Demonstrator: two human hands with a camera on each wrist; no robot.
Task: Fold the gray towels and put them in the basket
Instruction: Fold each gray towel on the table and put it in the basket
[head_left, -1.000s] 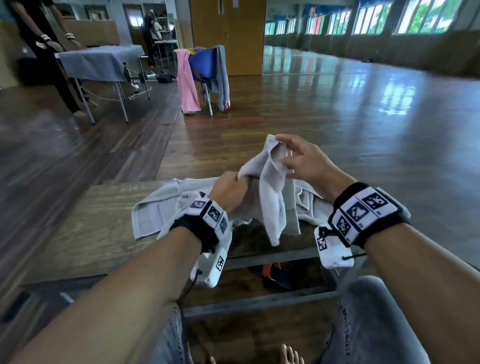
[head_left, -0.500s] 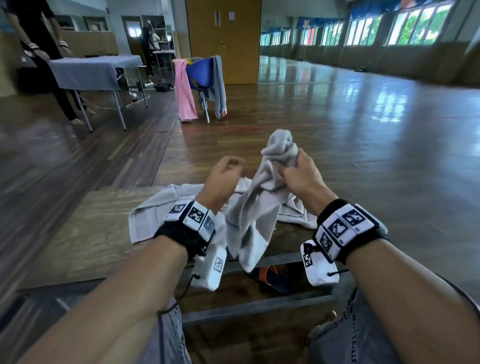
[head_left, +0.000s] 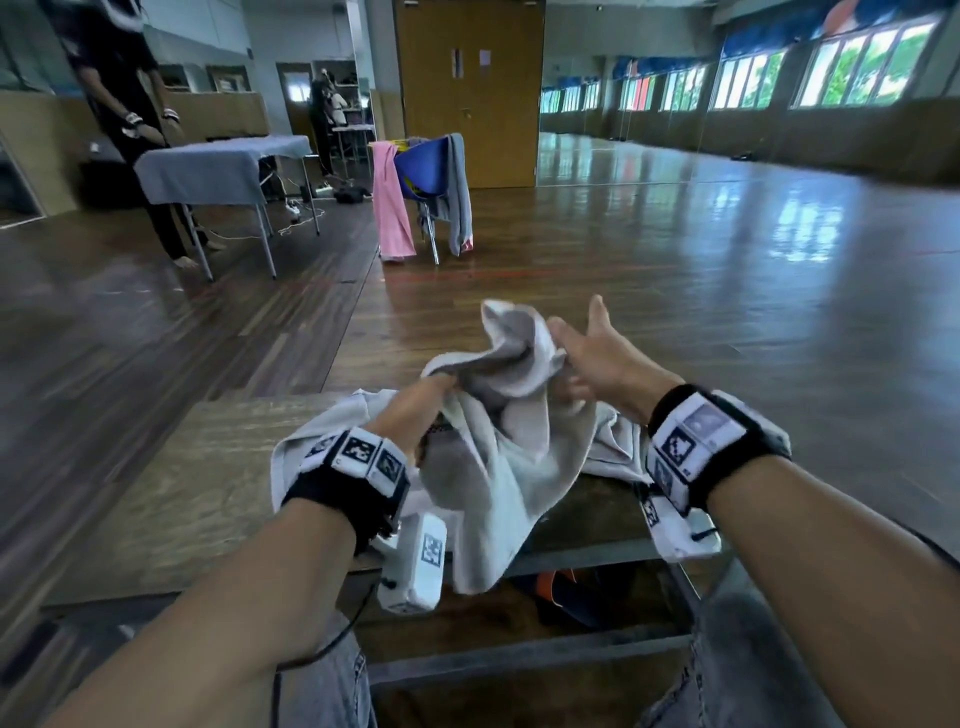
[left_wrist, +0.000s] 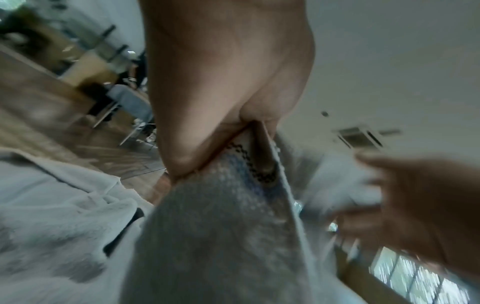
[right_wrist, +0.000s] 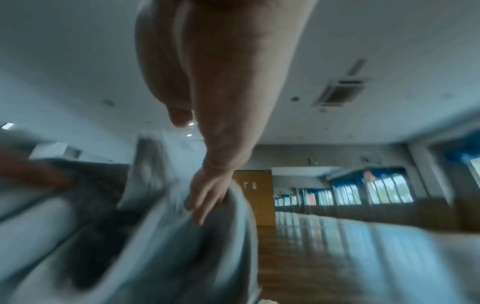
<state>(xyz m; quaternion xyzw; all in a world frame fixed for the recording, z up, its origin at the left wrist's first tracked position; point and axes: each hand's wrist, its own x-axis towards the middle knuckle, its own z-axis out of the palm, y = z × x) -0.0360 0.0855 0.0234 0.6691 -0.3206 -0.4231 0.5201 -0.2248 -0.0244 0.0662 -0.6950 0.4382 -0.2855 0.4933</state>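
Observation:
A light gray towel (head_left: 511, 441) hangs crumpled in the air above the wooden table (head_left: 182, 493). My left hand (head_left: 423, 408) pinches its hemmed edge between thumb and fingers; the left wrist view shows that pinch (left_wrist: 246, 144) close up on the towel (left_wrist: 221, 236). My right hand (head_left: 582, 358) lies against the towel's upper right side, fingers straight and thumb raised. In the blurred right wrist view its fingers (right_wrist: 205, 201) rest along a fold of the towel (right_wrist: 182, 246). A second gray towel (head_left: 306, 447) lies spread on the table beneath. No basket shows.
A dark and orange thing (head_left: 561, 590) lies under the table frame. Farther off stand a blue chair (head_left: 423, 169) draped with pink and gray cloths, a table with a gray cover (head_left: 208, 171), and a person in black (head_left: 124, 104). Wooden floor stretches beyond.
My right hand has released its grip on the bunched top of the towel and straightened its fingers. My left hand now pinches the towel's edge. The towel has spread out between the hands.

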